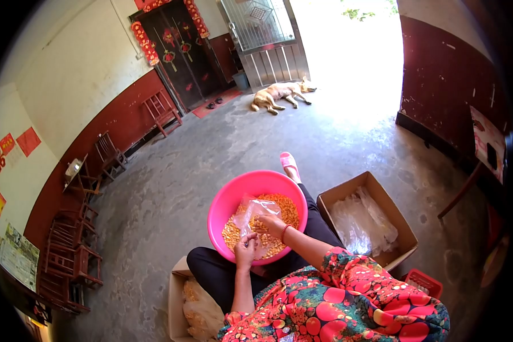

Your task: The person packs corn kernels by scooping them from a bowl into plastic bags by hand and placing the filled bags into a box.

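A bright pink plastic basin [215, 212] sits between my legs, holding a layer of loose orange-yellow kernels [289, 212] that look like corn. Over the kernels is a clear plastic bag [247, 215]. My left hand [245, 249] pinches the near edge of this bag, its fingers closed. On the bag's right side, my right hand [272, 226] grips the plastic; its fingertips are partly hidden. A red band circles my right wrist.
An open cardboard box [404, 251] at my right holds clear plastic bags [363, 222]. Another box [176, 296] at my left contains filled bags [202, 310]. A dog [280, 96] lies near the open door [268, 40]. Wooden chairs [74, 262] line the left wall.
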{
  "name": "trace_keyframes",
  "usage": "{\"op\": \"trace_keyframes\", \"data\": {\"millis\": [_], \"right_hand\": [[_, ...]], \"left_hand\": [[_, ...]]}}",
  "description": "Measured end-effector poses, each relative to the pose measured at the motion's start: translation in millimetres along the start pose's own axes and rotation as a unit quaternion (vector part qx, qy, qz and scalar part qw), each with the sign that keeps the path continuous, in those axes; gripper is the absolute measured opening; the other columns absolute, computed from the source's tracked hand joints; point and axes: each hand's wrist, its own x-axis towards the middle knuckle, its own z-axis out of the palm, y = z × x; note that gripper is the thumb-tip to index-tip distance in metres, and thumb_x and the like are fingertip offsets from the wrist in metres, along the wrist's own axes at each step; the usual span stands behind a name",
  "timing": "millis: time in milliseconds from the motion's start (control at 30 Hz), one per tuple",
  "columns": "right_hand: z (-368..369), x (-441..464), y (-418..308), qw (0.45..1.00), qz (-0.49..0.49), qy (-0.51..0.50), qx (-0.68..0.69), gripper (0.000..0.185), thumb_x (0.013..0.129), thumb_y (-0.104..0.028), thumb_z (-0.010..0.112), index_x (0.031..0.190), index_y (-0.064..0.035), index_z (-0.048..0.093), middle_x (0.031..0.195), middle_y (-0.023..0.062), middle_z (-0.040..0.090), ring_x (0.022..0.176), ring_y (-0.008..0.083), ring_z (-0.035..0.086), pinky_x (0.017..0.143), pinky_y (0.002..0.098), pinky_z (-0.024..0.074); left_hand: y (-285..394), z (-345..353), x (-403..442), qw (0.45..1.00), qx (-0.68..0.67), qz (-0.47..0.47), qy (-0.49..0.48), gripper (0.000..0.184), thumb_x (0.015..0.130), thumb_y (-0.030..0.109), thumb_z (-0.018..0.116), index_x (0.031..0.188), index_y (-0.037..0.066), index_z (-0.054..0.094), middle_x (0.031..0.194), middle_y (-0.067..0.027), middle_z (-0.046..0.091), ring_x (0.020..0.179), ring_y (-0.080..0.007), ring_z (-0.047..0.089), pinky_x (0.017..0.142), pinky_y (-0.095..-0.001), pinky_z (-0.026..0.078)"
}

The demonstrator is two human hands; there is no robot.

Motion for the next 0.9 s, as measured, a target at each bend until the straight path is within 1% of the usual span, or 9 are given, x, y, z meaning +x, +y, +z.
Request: {"op": "trace_keyframes", "data": {"millis": [167, 267, 367, 467, 600, 700, 733, 800, 900], "right_hand": [[8, 4, 1, 0.975, -0.148, -0.004, -0.163, 0.030, 0.072, 0.000, 0.052, 0.102, -0.0008, 0.052, 0.098, 0.0116, 0.055, 0.096, 0.0243, 0.051, 0.079, 0.0323, 0.0409], [16, 1, -4, 0.998, -0.032, 0.044, 0.032, 0.027, 0.075, -0.012, 0.054, 0.100, -0.0024, 0.053, 0.099, 0.0089, 0.055, 0.097, 0.0208, 0.050, 0.076, 0.0304, 0.0399], [1, -3, 5, 0.993, -0.107, 0.025, -0.041, 0.023, 0.075, -0.021, 0.054, 0.091, -0.0034, 0.056, 0.085, 0.0065, 0.057, 0.078, 0.0152, 0.054, 0.062, 0.0243, 0.0411], [-22, 0, 17, 0.995, -0.013, 0.011, 0.096, 0.016, 0.073, -0.019, 0.055, 0.075, -0.0037, 0.057, 0.065, 0.0045, 0.055, 0.054, 0.0094, 0.051, 0.046, 0.0210, 0.0380], [-28, -6, 18, 0.996, 0.058, 0.043, -0.054, 0.020, 0.070, -0.020, 0.053, 0.057, -0.0048, 0.055, 0.047, 0.0026, 0.049, 0.036, 0.0090, 0.042, 0.034, 0.0206, 0.0313], [-18, -12, 18, 0.896, 0.059, -0.047, -0.438, 0.029, 0.066, -0.029, 0.055, 0.072, -0.0016, 0.062, 0.062, 0.0113, 0.059, 0.052, 0.0179, 0.057, 0.045, 0.0296, 0.0441], [-16, -9, 24, 0.896, 0.059, -0.047, -0.438, 0.029, 0.066, -0.029, 0.055, 0.072, -0.0016, 0.062, 0.062, 0.0113, 0.059, 0.052, 0.0179, 0.057, 0.045, 0.0296, 0.0441], [-10, -8, 30, 0.709, -0.033, -0.047, -0.703, 0.028, 0.067, -0.025, 0.053, 0.082, -0.0031, 0.063, 0.079, 0.0156, 0.061, 0.073, 0.0233, 0.060, 0.065, 0.0331, 0.0473], [-6, -14, 24, 0.699, 0.033, -0.029, -0.714, 0.032, 0.072, -0.029, 0.051, 0.092, -0.0062, 0.061, 0.098, 0.0136, 0.058, 0.091, 0.0266, 0.056, 0.077, 0.0369, 0.0443]], "left_hand": [[0, -1, 0, 1.000, -0.008, -0.008, -0.003, 0.016, 0.079, 0.003, 0.048, 0.090, -0.002, 0.058, 0.078, -0.0053, 0.059, 0.064, -0.0083, 0.054, 0.059, -0.0202, 0.045], [-1, -2, 0, 1.000, -0.007, -0.006, -0.003, 0.017, 0.078, 0.003, 0.048, 0.090, -0.002, 0.058, 0.078, -0.0058, 0.059, 0.065, -0.0082, 0.054, 0.059, -0.0203, 0.045], [-1, -1, 0, 1.000, -0.003, 0.000, -0.003, 0.017, 0.078, 0.002, 0.048, 0.090, -0.002, 0.058, 0.078, -0.0052, 0.059, 0.065, -0.0077, 0.054, 0.059, -0.0201, 0.045], [-5, 0, 2, 1.000, -0.019, -0.001, -0.002, 0.017, 0.078, 0.001, 0.047, 0.089, -0.001, 0.059, 0.077, -0.0044, 0.059, 0.066, -0.0074, 0.054, 0.059, -0.0198, 0.044], [-11, 1, 3, 1.000, -0.018, 0.008, -0.001, 0.017, 0.078, 0.001, 0.047, 0.088, -0.001, 0.060, 0.077, -0.0034, 0.059, 0.067, -0.0073, 0.054, 0.060, -0.0195, 0.044], [-15, -1, 5, 1.000, -0.021, 0.011, -0.001, 0.017, 0.078, 0.001, 0.047, 0.088, -0.001, 0.060, 0.077, -0.0031, 0.059, 0.067, -0.0070, 0.054, 0.061, -0.0195, 0.044], [-18, -1, 5, 1.000, -0.020, 0.023, -0.002, 0.017, 0.078, 0.002, 0.047, 0.088, -0.001, 0.060, 0.077, -0.0030, 0.059, 0.067, -0.0068, 0.053, 0.061, -0.0194, 0.044], [-18, -1, 5, 1.000, -0.021, 0.021, -0.003, 0.017, 0.078, 0.002, 0.047, 0.088, -0.001, 0.060, 0.077, -0.0030, 0.059, 0.067, -0.0067, 0.053, 0.061, -0.0195, 0.044], [-17, -1, 5, 0.999, -0.035, 0.022, -0.006, 0.017, 0.078, 0.002, 0.047, 0.088, -0.001, 0.060, 0.077, -0.0031, 0.059, 0.067, -0.0067, 0.053, 0.061, -0.0197, 0.044]]}}
